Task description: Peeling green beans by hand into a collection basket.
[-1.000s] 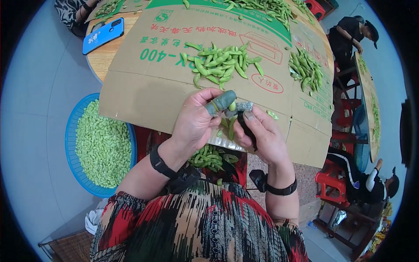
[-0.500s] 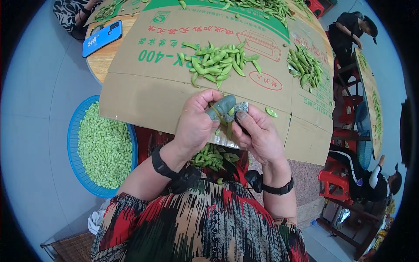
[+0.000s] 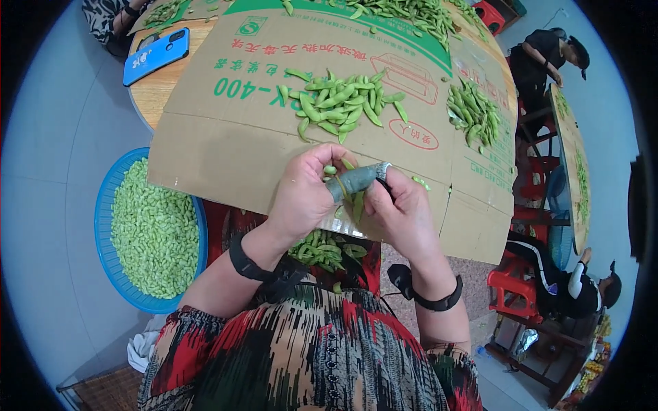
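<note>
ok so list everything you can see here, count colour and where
flattened cardboard box: one, brown with green and red print, spread over the table
pod piles: three, green, middle, right and far edge of the cardboard
phone: one, blue, on the bare wooden table top at far left
blue basket: one, on the floor at left, filled with pale green shelled beans
pods in the lap: a heap, green, below the hands
red stools: several, at right
other people: two at right, one at top left
black wristbands: two, one per wrist
left hand: grey finger cover, holding a pod
right hand: fingers on the same pod
</note>
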`<act>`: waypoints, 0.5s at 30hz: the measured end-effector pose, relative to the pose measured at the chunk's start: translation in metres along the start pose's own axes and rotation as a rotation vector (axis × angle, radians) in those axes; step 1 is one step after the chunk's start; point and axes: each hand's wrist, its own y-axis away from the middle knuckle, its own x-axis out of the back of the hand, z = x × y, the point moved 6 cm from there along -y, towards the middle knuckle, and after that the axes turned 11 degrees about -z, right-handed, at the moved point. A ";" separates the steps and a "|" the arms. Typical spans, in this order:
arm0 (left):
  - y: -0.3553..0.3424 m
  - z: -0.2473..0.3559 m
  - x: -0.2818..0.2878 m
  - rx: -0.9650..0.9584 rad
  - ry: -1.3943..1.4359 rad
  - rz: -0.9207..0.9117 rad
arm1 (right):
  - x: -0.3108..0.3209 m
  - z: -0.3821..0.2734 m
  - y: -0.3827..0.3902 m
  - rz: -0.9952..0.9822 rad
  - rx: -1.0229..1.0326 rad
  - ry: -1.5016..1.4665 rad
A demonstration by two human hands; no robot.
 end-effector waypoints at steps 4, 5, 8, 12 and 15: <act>-0.002 0.013 0.002 0.004 -0.070 -0.023 | -0.007 0.008 -0.009 -0.187 -0.257 -0.823; -0.002 0.016 0.002 -0.026 -0.085 -0.044 | -0.007 0.009 -0.012 -0.221 -0.293 -0.802; 0.002 0.010 0.015 0.080 -0.008 0.067 | 0.017 0.009 -0.038 -0.175 -0.162 -0.173; 0.006 0.003 0.004 0.169 -0.291 -0.189 | 0.032 -0.010 -0.081 -0.012 0.084 0.919; 0.011 0.006 -0.012 0.097 -0.414 -0.286 | 0.031 0.003 -0.092 -0.030 0.073 1.166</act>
